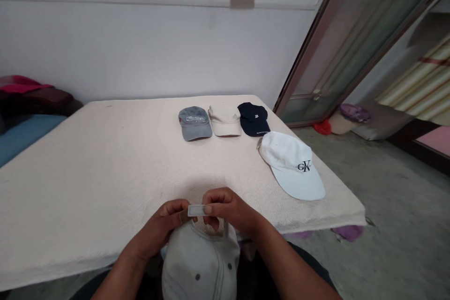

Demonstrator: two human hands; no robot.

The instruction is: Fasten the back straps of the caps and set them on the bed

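A light grey baseball cap (195,262) is held at the near edge of the table, its back opening turned away from me. My left hand (170,215) pinches the left part of the cap's back strap (195,210). With thumb and fingers, my right hand (225,206) grips the strap's right end, and some of its fingertips show through the opening. Beyond to the right lies a white cap (288,161) with black letters. Farther back, a grey cap (194,123), a beige cap (225,121) and a navy cap (253,119) lie in a row.
A cream cloth covers the table (105,173), which stands against a white wall (140,47). Dark and pink fabric (31,91) is heaped at the far left. On the right are a sliding door (316,47), grey floor (397,211) and a striped curtain (418,86).
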